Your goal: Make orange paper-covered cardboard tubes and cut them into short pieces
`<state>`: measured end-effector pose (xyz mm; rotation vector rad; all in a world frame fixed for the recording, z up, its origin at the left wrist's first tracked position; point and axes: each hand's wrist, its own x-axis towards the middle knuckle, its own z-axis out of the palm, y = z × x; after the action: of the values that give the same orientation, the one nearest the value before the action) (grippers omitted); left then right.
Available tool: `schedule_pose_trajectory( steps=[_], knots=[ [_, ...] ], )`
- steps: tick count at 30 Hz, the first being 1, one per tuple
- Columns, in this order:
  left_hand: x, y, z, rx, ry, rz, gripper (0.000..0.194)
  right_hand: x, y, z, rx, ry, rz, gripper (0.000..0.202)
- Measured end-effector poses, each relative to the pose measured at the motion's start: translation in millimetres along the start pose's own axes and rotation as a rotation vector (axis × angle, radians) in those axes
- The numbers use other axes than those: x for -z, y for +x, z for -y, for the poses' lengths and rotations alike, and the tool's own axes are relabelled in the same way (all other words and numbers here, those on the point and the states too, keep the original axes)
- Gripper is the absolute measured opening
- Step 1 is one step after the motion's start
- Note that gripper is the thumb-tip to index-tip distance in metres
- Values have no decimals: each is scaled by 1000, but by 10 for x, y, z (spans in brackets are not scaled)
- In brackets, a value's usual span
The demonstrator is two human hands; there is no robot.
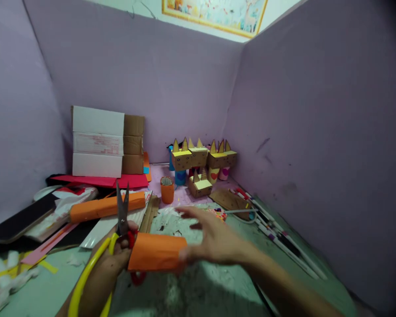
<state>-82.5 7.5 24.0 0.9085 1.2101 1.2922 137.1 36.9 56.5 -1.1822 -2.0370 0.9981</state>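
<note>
My left hand is closed around a pair of scissors with long yellow handles; the blades point up and stand slightly apart. Against its fingers lies an orange paper piece, folded or rolled, with its left edge at that hand. Red loop-like parts show behind and below the paper; what they belong to is partly hidden. My right hand is at the paper's right end, fingers spread and somewhat blurred. Its lower fingers overlap the paper's edge, and I cannot tell whether they touch it.
Behind stand an orange paper tube and several cardboard boxes with pointed ears. A long orange paper roll lies left, before a folded white carton. Markers line the right wall; paper scraps lie lower left.
</note>
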Motion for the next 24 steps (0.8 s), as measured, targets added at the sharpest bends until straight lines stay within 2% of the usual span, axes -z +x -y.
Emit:
schedule_pose_trajectory(
  steps=[2, 5, 9, 13, 16, 19, 22, 24],
  knots=[
    [-96, -80, -47, -13, 100, 95, 39, -241, -194, -38, -41, 109, 105, 100],
    [-279, -167, -115, -88, 258, 104, 32, -367, -306, -131, -65, 145, 123, 104],
    [-467, -163, -138, -246, 432, 161, 23, -278, -315, -251, 8, 48, 16, 88],
    [-599, -108, -105, -353, 540, 184, 22, -210, -364, -328, 89, 21, -34, 87],
    [-674, -79, -80, -406, 631, 195, 20, -205, -411, -377, 136, -79, -118, 78],
    [-715, -69, -62, -450, 724, 231, 18, -214, -426, -419, 182, -112, -177, 86],
    [-751, -82, -42, -470, 787, 245, 16, -250, -408, -433, 219, -20, -154, 104],
    [-779, -90, -34, -460, 781, 256, 13, -287, -384, -433, 230, 84, -115, 99]
  ],
)
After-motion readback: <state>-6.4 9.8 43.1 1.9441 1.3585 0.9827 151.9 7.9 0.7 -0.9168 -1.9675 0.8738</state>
